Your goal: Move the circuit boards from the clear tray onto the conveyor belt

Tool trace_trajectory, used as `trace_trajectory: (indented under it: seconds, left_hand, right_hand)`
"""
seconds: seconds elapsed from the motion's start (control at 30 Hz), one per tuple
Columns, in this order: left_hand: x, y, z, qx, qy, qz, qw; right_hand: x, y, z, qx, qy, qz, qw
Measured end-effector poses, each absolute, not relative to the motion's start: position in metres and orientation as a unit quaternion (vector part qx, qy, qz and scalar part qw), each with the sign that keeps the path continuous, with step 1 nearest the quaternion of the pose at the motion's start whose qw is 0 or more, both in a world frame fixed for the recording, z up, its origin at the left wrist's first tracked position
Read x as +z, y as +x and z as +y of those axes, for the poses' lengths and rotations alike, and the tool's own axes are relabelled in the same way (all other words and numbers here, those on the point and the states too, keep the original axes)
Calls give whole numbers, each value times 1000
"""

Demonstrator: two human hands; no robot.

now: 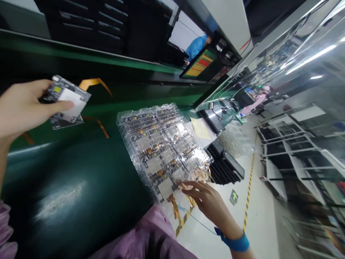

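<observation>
At the left, my left hand is closed on circuit boards, pinched between thumb and fingers above the green bench. A white patch covers part of the upper board, and orange flex cables stick out to the right. A clear plastic tray full of similar boards lies at the bench edge, tilted in view. By the tray's near right corner, my right hand has its fingertips drawn together at the edge of a circuit board lying there. Orange flex cables hang over that corner. A blue strap circles my right wrist.
The green bench top lies under and left of the tray. Beyond the tray are a yellow sheet, black racks and stacked clear trays. A monitor stands above. Two people work farther off; shelving is at the right.
</observation>
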State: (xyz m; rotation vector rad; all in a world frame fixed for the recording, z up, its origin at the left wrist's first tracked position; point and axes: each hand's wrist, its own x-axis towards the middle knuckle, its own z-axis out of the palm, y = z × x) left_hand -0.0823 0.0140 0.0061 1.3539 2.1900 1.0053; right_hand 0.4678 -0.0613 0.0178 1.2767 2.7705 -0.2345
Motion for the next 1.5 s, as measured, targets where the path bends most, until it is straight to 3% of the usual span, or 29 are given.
trace_trajectory:
  seconds: [0.1,0.2,0.3,0.4,0.7,0.97,1.03,1.17,1.23,1.33,1.5]
  left_hand:
    - [25,-51,4,419,511,701,267]
    - [33,-23,-4,422,568,622,334]
    - [35,3,-16,407,632,565,341]
    - [35,27,-30,395,656,539,350]
    - [32,61,-44,385,676,495,387]
    - [-5,100,-34,391,734,421,363]
    - [-23,106,-27,359,778,422,297]
    - [-63,119,-16,249,857,430,138]
    - [-77,125,-15,220,874,424,92]
    - [-88,130,-16,208,880,424,48]
    - [-79,126,-18,245,881,400,65]
  right_hand:
    - [38,460,-51,-99,417,904,-14]
    - [68,425,-41,-94,422,889,-154]
    - [88,374,-33,-75,385,866,-310]
    - [88,326,-19,-75,338,864,-365]
    - [78,286,2,-58,303,882,-355]
    - [116,322,18,-208,327,904,-180]
    - [142,350,26,-180,386,882,-200]
    - [175,397,61,-163,532,764,-325]
    - [164,398,86,-226,554,730,-330]
    - [113,366,126,-322,541,732,-262]
    - [26,289,177,-322,581,733,-147]
